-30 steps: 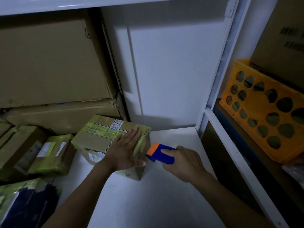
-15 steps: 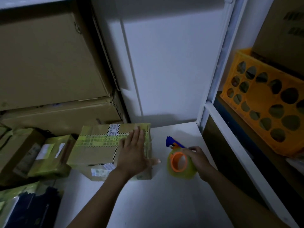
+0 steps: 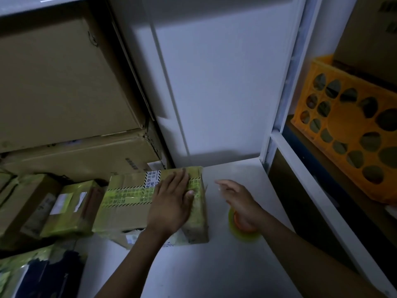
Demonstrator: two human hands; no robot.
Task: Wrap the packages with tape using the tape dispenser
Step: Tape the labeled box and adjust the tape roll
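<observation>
The left hand presses flat, fingers straight, on the taped package on the white shelf. At its 3 o'clock, the blurred right hand seems relaxed, fingers outstretched, over the tape roll.

An orange crate stands right of two stacked large cartons.

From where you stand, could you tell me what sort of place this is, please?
Probably a stockroom or parcel packing area: large cardboard boxes stacked on white shelving, taped parcels and an orange crate.
</observation>
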